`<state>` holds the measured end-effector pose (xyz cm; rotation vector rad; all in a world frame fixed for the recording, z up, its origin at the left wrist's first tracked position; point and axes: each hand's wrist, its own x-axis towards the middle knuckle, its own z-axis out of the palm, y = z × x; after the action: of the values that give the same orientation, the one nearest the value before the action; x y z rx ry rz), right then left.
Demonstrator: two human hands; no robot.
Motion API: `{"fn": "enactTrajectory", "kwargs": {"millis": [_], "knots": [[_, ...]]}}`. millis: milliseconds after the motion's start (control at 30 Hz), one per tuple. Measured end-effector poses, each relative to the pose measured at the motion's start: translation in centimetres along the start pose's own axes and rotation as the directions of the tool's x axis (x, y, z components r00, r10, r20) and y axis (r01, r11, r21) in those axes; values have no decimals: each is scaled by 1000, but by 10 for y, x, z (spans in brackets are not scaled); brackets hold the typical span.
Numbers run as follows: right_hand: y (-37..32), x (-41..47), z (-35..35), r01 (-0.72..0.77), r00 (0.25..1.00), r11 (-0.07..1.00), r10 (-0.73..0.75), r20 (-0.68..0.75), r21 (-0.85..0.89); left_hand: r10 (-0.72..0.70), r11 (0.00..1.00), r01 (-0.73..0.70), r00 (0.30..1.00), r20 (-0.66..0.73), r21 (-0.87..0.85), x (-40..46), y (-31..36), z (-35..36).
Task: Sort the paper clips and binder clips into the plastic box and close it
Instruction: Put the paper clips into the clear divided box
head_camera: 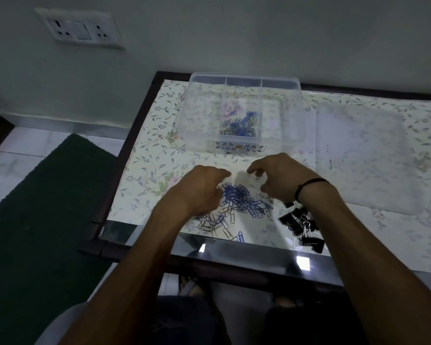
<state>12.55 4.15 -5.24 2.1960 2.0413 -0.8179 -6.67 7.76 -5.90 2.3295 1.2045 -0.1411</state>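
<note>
Blue and silver paper clips (241,202) lie in a loose heap on the flowered table (159,150), on the near side of the clear plastic box (244,113), and both hands hover over that heap. The left hand (204,190) covers the heap's left edge with its fingers curled down toward the clips, though I cannot tell whether they pinch any. The right hand (281,178) arches over the heap's right side, fingers bent and spread like a claw, with nothing visibly held. Some clips already sit in the middle 1 of the box's 3 long compartments; the 2 outer ones look empty. Black binder clips (301,225) are piled to the right of the heap, near the table's front edge, and the lid (363,158) lies flat to the right of the box. The main risk, as I judge it, is at that front edge: a few stray clips (224,227) lie on the side of the heap farthest from the box, and a sweeping gather with both hands could push them off onto the floor. Linked clips may also drag neighbours along and drop them short of the box. Light is dim, so blue and silver clips could be mixed, or a handful could land in the wrong compartment. The right wrist passes just above the binder clips and could knock them off.
</note>
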Motion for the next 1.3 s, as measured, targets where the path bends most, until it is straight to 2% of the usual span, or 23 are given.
{"fn": "enactTrajectory", "kwargs": {"millis": [133, 233, 400, 533, 600, 733, 833, 933, 1000, 1100, 1200, 1300], "knots": [[16, -12, -9, -100, 990, 995, 100, 102, -9, -189, 978, 173, 972, 140, 119, -6, -21, -9], [9, -16, 2, -78, 975, 992, 97, 199, -101, -304, 951, 286, 932, 197, 114, -13, -16, -3], [-4, -5, 21, -23, 984, 992, 44, 171, -122, -253, 967, 256, 959, 127, -3, -7, 9, 17], [-9, 2, 28, -12, 993, 1000, 15, 115, -23, -183, 979, 181, 983, -10, -93, 6, 19, 31], [-13, 3, 25, -3, 996, 999, 0, 91, 32, -181, 977, 176, 983, -34, -122, 11, 20, 32], [-12, -1, 15, -28, 997, 994, 20, 80, 102, -193, 976, 197, 980, 50, -95, 7, 12, 16], [-6, -7, 12, -102, 993, 991, 96, 63, 92, -202, 978, 207, 971, 126, -28, -7, 8, 14], [-5, -7, 13, -169, 985, 985, 167, 46, 42, -193, 981, 189, 971, 144, 43, -17, 20, 28], [-5, -7, 12, -200, 979, 979, 198, 58, 38, -183, 983, 180, 977, 107, 33, -15, 26, 37], [-8, -14, 9, -224, 964, 975, 219, 150, 18, -184, 982, 185, 982, 34, -34, -3, 24, 39], [-20, -21, 12, -201, 956, 979, 203, 211, -31, -177, 979, 171, 983, -41, -108, 8, 20, 36], [-32, -20, 26, -153, 965, 987, 161, 208, -57, -212, 964, 201, 976, -49, -176, 14, 13, 31]]}}
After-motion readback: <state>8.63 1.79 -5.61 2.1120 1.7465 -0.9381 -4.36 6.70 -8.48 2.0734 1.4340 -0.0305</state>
